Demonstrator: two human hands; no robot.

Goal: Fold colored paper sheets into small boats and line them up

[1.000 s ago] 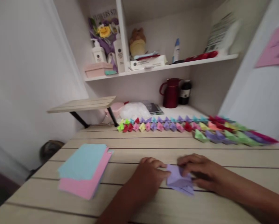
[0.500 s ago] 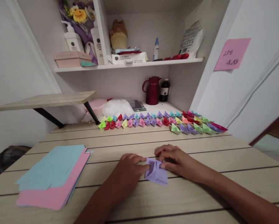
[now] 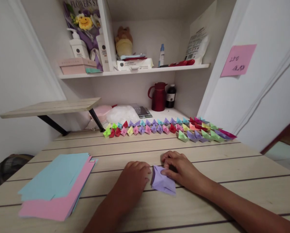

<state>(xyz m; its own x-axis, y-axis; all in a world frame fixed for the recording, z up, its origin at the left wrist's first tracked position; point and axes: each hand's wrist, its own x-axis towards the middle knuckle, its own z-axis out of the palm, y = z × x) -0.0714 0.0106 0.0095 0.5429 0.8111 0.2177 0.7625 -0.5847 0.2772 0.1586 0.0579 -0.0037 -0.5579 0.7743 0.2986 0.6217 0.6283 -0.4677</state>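
A folded piece of purple origami paper (image 3: pixel 163 185) lies on the wooden table between my two hands. My right hand (image 3: pixel 180 170) pinches its upper right edge, the thumb resting on top and the fingers bent behind it. Just left of the paper, my left hand (image 3: pixel 136 178) rests with its fingers slightly bent and apart, a small gap from the paper, holding nothing. Rows of small folded paper boats (image 3: pixel 153 128) in several colours stand along the back of the table.
A stack of blue and pink paper sheets (image 3: pixel 55 181) lies at the left. Behind it stands a small raised wooden shelf (image 3: pixel 52 107). A red jug (image 3: pixel 158 97) and a dark bottle (image 3: pixel 170 97) stand at the back, under a white shelf (image 3: pixel 135 72) holding bottles and boxes.
My left fingers have come off the purple paper and drawn slightly left. The paper's raised folds now lie flatter, with my right thumb further in on it. The view has tilted slightly up.
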